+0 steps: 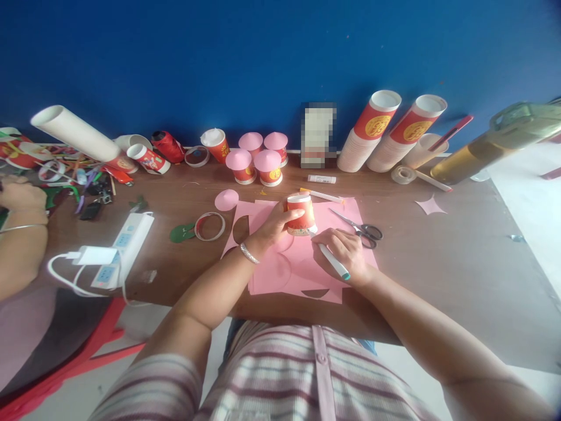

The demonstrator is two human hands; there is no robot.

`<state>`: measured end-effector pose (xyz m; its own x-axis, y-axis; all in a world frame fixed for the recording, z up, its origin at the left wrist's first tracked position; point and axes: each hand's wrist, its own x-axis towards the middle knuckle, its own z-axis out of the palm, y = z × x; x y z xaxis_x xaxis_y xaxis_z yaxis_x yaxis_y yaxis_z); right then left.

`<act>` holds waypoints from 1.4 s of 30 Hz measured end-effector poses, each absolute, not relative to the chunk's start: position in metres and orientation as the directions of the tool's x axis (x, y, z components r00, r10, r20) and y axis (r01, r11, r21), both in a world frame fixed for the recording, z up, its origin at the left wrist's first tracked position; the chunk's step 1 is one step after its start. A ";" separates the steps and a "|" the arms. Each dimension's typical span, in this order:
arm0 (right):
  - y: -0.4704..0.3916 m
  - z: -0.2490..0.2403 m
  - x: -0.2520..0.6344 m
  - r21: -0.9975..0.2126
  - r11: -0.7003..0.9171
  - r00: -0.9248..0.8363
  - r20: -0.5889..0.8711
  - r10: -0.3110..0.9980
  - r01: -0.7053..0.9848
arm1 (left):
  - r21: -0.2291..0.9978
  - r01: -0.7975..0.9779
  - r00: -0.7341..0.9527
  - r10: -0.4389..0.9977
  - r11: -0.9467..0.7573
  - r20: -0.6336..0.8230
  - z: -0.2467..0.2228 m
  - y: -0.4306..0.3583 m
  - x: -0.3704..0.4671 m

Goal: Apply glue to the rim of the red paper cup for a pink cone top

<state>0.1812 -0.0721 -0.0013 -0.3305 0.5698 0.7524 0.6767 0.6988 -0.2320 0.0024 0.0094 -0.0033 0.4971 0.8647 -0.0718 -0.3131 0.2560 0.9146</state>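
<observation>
Fingers (294, 215) hold cup (299, 207) and marker (333, 261); gold print (377, 125) on stacked cups (353, 153) seems unreadable.

Seeing white power strip (128, 240) on tabletop (407, 263) at left, with white charger (97, 255) on it. Also got red-framed chair (94, 346) lower left, blue wall (280, 58) behind, bottle of amber liquid (491, 143) far right.

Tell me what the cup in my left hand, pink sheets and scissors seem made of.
Cup: probably paper with a slight sheen; its printed red wall has a white ring on top.
Pink sheets: likely matte paper or thin card, lying flat with curved cutouts.
Scissors: grey blades look metallic; the dark, glossy handles are probably plastic.
</observation>
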 end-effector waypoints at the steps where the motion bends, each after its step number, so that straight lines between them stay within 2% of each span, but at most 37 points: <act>1: -0.072 -0.001 0.181 -0.238 0.703 -0.327 0.755 0.568 0.670 | 0.913 -0.316 0.496 0.865 0.257 -0.072 -0.003 0.009 0.002; 10: -0.071 0.004 0.179 -0.239 0.737 -0.325 0.781 0.532 0.632 | 0.874 -0.386 0.480 0.873 0.296 -0.084 0.004 0.009 0.004; 15: -0.074 0.000 0.176 -0.294 0.778 -0.359 0.760 0.543 0.555 | 0.852 -0.416 0.465 0.880 0.317 -0.100 0.006 0.006 0.004; 24: -0.077 0.001 0.174 -0.325 0.814 -0.414 0.734 0.538 0.481 | 0.898 -0.317 0.444 0.884 0.306 -0.144 0.001 0.008 0.005; 31: -0.076 0.000 0.175 -0.283 0.798 -0.383 0.760 0.524 0.531 | 0.908 -0.310 0.417 0.899 0.281 -0.136 0.007 0.008 0.004; 36: -0.076 -0.002 0.175 -0.285 0.793 -0.375 0.762 0.528 0.538 | 0.919 -0.307 0.441 0.893 0.247 -0.093 0.014 0.007 0.004; 42: -0.076 -0.002 0.175 -0.297 0.795 -0.378 0.756 0.534 0.529 | 0.912 -0.317 0.430 0.897 0.261 -0.107 0.016 0.005 0.005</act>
